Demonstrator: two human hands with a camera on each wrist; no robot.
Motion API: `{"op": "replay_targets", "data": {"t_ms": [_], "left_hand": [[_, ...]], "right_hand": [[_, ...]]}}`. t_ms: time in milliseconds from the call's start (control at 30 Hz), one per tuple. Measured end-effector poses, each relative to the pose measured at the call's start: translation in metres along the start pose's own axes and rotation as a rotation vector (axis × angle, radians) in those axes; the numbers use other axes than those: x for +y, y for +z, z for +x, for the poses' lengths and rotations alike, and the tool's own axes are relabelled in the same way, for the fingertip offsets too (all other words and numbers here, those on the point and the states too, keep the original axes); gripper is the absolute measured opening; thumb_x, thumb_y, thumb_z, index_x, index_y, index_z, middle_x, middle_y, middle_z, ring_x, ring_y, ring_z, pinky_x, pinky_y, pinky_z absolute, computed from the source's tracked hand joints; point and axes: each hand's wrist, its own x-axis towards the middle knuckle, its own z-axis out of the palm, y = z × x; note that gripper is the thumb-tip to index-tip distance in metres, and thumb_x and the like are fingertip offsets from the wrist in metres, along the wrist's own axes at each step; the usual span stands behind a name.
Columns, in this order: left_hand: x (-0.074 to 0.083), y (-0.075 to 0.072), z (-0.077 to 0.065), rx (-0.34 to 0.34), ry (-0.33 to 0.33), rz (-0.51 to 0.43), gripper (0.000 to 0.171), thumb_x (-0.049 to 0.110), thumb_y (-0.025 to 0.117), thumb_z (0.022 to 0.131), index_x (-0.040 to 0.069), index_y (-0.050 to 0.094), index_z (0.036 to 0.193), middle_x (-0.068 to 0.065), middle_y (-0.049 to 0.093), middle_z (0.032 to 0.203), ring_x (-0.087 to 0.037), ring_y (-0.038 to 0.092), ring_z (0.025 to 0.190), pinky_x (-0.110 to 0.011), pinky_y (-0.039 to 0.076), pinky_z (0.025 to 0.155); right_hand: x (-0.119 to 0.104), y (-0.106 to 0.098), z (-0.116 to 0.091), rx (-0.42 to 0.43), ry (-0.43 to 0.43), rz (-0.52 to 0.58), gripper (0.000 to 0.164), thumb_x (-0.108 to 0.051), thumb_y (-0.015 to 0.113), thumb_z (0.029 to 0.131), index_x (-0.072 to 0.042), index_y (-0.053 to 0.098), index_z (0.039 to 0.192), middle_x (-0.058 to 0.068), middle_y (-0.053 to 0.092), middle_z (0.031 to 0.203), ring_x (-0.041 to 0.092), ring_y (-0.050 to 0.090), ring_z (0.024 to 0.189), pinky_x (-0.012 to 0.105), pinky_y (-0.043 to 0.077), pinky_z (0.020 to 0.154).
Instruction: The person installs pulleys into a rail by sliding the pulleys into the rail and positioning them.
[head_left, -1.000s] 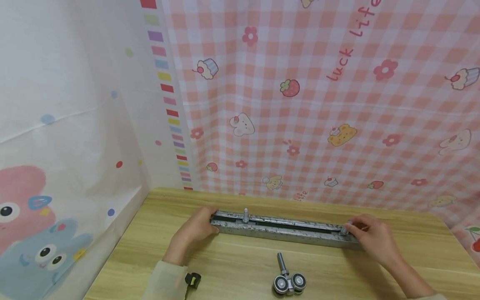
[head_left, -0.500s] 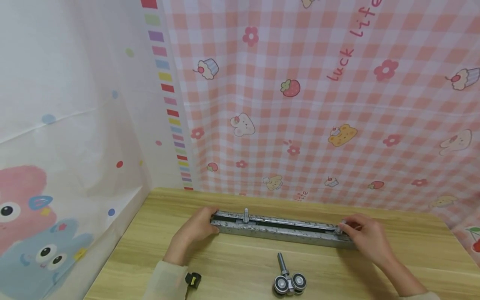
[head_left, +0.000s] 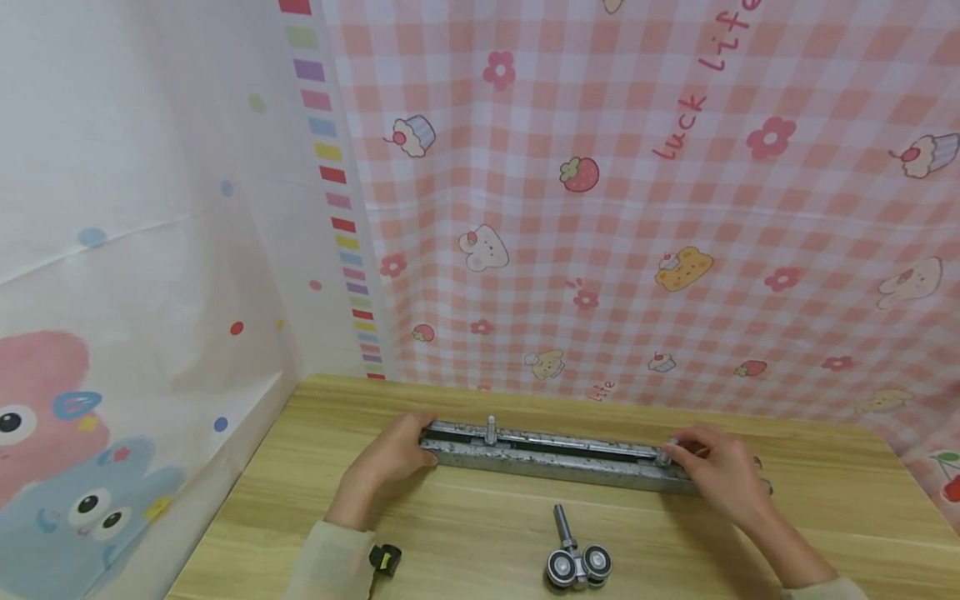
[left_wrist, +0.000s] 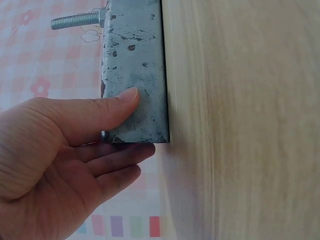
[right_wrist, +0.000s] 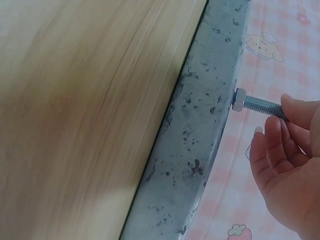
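Right hand (head_left: 717,471) pinches the tip of a threaded bolt (right_wrist: 264,106), thumb on one side, fingertips on the other. Bolt stands up out of the slot of a spotted grey metal rail (head_left: 570,471). Hex nut (right_wrist: 239,100) sits at the bolt's base by the rail, apart from the fingers. Rail end pokes out past the right hand.

Left hand (head_left: 393,450) is clamped on the rail's left end: thumb flat on the near wall, other fingers around the end, partly hidden. Second bolt (head_left: 491,431) stands upright in the same slot, near the left hand, not touched.

Loose roller trolley (head_left: 578,570) lies on the wooden table (head_left: 465,533), nearer the person than the rail, between the forearms, touching neither hand. Small black object (head_left: 386,560) beside the left sleeve (head_left: 330,558), can't tell what. Checked cloth (head_left: 525,208) hangs behind.
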Motion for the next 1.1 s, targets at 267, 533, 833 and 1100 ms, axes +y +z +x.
{"op": "replay_targets", "data": {"t_ms": [267, 533, 833, 1100], "left_hand": [[-0.001, 0.0, -0.001, 0.0, 0.001, -0.005, 0.062, -0.006, 0.084, 0.082, -0.01, 0.059, 0.139, -0.026, 0.061, 0.14, -0.042, 0.056, 0.132, -0.054, 0.048, 0.11], [0.0, 0.0, -0.002, 0.003, 0.007, -0.011, 0.062, -0.006, 0.083, 0.082, -0.011, 0.059, 0.138, -0.027, 0.062, 0.139, -0.042, 0.057, 0.131, -0.055, 0.047, 0.111], [0.0, 0.0, 0.0, 0.01, 0.021, -0.002, 0.054, -0.008, 0.083, 0.081, -0.008, 0.064, 0.131, -0.021, 0.068, 0.129, -0.037, 0.063, 0.122, -0.052, 0.052, 0.106], [0.0, 0.001, 0.001, 0.015, 0.034, 0.008, 0.053, -0.009, 0.084, 0.081, -0.009, 0.065, 0.13, -0.021, 0.068, 0.127, -0.037, 0.063, 0.121, -0.052, 0.052, 0.105]], "right_hand": [[-0.003, 0.005, 0.002, -0.005, -0.013, 0.012, 0.013, 0.001, 0.083, 0.086, -0.001, 0.077, 0.097, 0.003, 0.072, 0.086, 0.006, 0.062, 0.069, 0.024, 0.055, 0.058], [-0.007, 0.01, 0.002, -0.016, 0.006, 0.034, 0.014, 0.0, 0.082, 0.087, 0.001, 0.077, 0.1, 0.004, 0.073, 0.088, 0.006, 0.064, 0.071, 0.024, 0.056, 0.06], [-0.015, 0.012, 0.003, -0.051, 0.052, 0.041, 0.016, -0.004, 0.081, 0.09, 0.0, 0.077, 0.105, 0.003, 0.072, 0.091, 0.011, 0.066, 0.077, 0.024, 0.057, 0.065], [-0.018, 0.016, 0.005, -0.074, 0.071, 0.04, 0.016, -0.003, 0.08, 0.091, 0.001, 0.077, 0.106, 0.003, 0.072, 0.091, 0.014, 0.067, 0.078, 0.025, 0.058, 0.067]]}}
